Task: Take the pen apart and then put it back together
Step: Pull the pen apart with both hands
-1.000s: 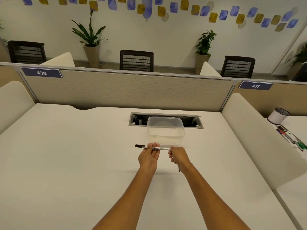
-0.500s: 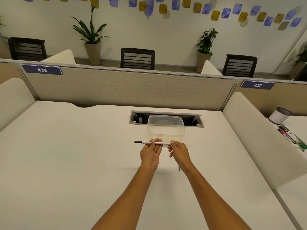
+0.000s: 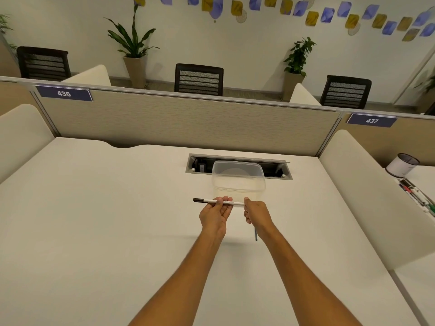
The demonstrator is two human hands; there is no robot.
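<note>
A thin white pen [image 3: 210, 201] with a black end pointing left lies level above the desk, just in front of a clear plastic box. My left hand [image 3: 215, 214] pinches its middle from below. My right hand [image 3: 255, 212] is closed on its right end, which is hidden by the fingers. A thin dark blue rod [image 3: 255, 234], perhaps the refill, shows below my right wrist; I cannot tell whether it lies on the desk or is held.
The clear plastic box [image 3: 238, 182] stands on the white desk [image 3: 94, 220] before a cable hatch [image 3: 239, 165]. A beige partition [image 3: 183, 121] closes the back. A padded divider [image 3: 367, 196] borders the right, with a cup [image 3: 402, 165] and markers [image 3: 414, 192] beyond.
Both hands and the pen have risen slightly toward the plastic box; the view has tilted a little. The grip on the pen is unchanged.
</note>
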